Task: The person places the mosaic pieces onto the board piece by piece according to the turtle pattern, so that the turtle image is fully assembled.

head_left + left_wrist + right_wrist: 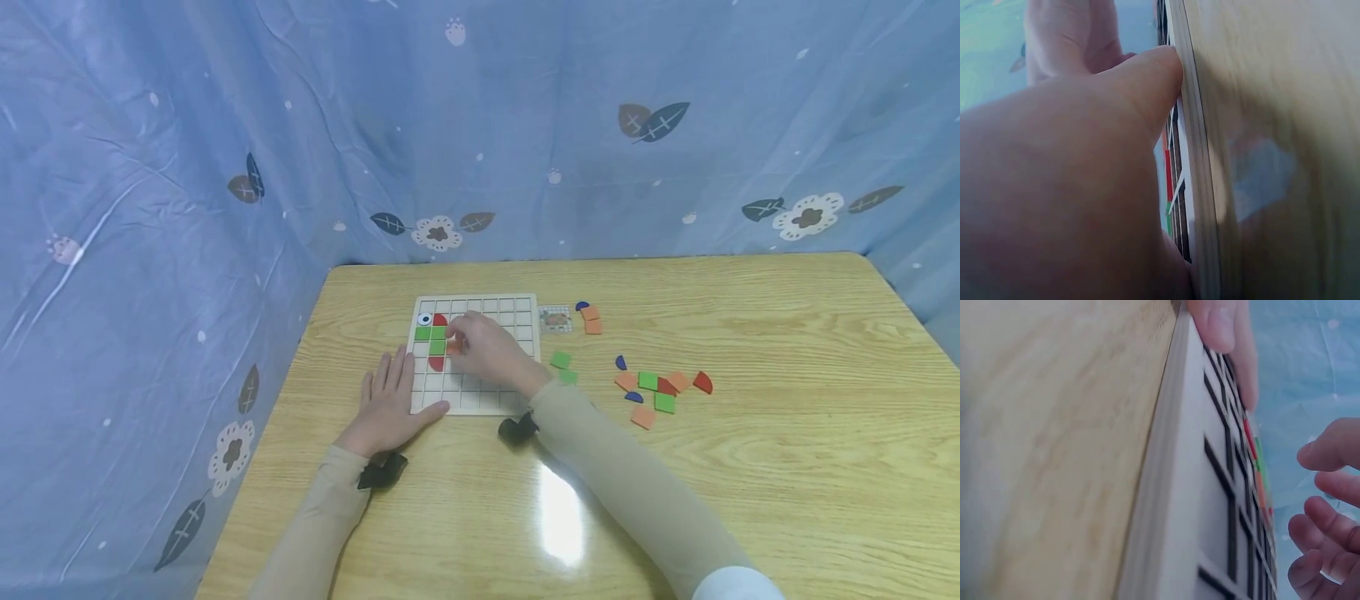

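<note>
A white grid board point(480, 405) lies on the table, bearing a round eye-marked tile point(425, 319), red quarter-round tiles point(437, 364), green square tiles point(437, 347) and an orange tile point(454, 347). My left hand point(388, 407) rests at the board's left side with fingers straight. Its thumb presses the front edge, as the left wrist view shows. Over the board's middle is my right hand point(491, 350), fingertips above the orange tile in the head view. In the right wrist view the right hand's fingers point(1329, 525) are loosely bent and hold nothing, raised off the grid.
Right of the board lies a small picture card point(556, 319). Beyond it are orange tiles point(592, 327) with a blue half-round piece point(582, 306). Green tiles point(560, 360) lie by the right wrist. Farther right is a scattered group with a red piece point(702, 382).
</note>
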`<act>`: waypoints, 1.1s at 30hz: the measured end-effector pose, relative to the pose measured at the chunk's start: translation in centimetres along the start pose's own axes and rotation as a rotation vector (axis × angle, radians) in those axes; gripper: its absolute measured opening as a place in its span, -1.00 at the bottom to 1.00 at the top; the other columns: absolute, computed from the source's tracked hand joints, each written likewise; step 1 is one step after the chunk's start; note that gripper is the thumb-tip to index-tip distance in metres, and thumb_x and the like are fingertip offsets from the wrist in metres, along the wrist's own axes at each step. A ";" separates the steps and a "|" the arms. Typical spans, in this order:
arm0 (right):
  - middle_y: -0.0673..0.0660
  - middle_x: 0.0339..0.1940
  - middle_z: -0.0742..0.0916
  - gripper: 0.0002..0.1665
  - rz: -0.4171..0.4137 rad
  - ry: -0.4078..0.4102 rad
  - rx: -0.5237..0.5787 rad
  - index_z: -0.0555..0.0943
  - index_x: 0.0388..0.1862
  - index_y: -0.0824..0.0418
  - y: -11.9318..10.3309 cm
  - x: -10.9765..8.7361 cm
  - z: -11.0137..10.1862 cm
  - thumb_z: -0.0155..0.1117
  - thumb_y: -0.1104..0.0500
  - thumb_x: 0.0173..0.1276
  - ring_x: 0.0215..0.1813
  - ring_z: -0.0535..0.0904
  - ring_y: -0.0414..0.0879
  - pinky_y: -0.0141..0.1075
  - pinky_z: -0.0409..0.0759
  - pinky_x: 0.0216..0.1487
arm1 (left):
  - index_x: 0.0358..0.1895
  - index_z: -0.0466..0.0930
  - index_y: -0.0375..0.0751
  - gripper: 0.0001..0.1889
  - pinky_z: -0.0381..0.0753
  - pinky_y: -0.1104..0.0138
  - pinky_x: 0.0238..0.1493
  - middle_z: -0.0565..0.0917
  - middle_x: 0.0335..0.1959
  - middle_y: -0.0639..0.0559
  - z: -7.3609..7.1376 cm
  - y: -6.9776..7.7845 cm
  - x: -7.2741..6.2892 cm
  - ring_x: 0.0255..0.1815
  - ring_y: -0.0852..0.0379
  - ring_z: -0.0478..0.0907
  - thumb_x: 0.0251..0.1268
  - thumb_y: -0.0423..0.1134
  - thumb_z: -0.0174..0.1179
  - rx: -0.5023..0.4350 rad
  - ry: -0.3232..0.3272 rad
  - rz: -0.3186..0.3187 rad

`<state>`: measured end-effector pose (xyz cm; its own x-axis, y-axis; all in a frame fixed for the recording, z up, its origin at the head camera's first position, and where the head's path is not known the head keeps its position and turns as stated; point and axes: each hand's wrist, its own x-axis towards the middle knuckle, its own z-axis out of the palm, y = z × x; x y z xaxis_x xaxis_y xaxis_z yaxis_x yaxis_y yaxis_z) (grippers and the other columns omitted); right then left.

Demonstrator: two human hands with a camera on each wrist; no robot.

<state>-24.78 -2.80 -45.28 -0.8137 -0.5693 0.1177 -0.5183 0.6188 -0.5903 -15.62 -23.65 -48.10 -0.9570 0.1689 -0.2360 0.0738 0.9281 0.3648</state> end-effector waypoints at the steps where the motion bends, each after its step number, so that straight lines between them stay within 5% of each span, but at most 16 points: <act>1: 0.08 -0.05 0.71 -0.62 -0.003 0.002 0.007 0.69 0.13 0.19 -0.1 -0.2 -0.1 0.40 0.22 0.34 -0.02 0.62 -0.09 -0.25 0.66 0.06 | 0.70 -0.36 -0.29 0.20 -0.40 -0.32 0.61 -0.38 0.75 -0.19 0.0 0.0 0.0 0.74 -0.30 -0.47 0.40 0.49 0.02 -0.003 0.002 0.000; 15: 0.07 0.11 0.64 -0.54 0.080 0.011 0.097 0.66 0.19 0.12 -0.1 -3.2 -1.8 0.39 0.14 0.29 -0.15 0.58 -0.11 -0.21 0.64 -0.06 | 0.70 -0.35 -0.31 0.20 -0.41 -0.32 0.61 -0.35 0.75 -0.22 0.0 0.0 0.0 0.74 -0.31 -0.47 0.40 0.48 0.01 -0.001 0.015 0.005; 21: 0.05 0.09 0.65 -0.51 0.088 0.067 0.073 0.64 0.22 0.12 1.1 -4.3 -2.7 0.41 0.15 0.29 -0.21 0.57 -0.12 -0.24 0.62 -0.14 | 0.70 -0.37 -0.29 0.21 -0.42 -0.31 0.62 -0.38 0.75 -0.21 0.0 0.1 0.0 0.74 -0.30 -0.48 0.39 0.51 -0.01 0.012 0.012 -0.001; 33: 0.14 0.21 0.60 -0.47 0.165 0.056 0.074 0.58 0.32 0.17 3.7 -6.1 -5.8 0.28 0.12 0.38 -0.09 0.57 -0.02 -0.17 0.59 -0.15 | 0.70 -0.34 -0.31 0.19 -0.39 -0.32 0.61 -0.35 0.75 -0.21 0.0 0.0 -0.1 0.74 -0.31 -0.46 0.40 0.47 0.03 -0.009 0.018 0.009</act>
<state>-23.21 6.09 -43.55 -0.9005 -0.4310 0.0577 -0.3575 0.6583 -0.6624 -15.53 -23.66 -48.05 -0.9613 0.1710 -0.2162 0.0800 0.9237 0.3746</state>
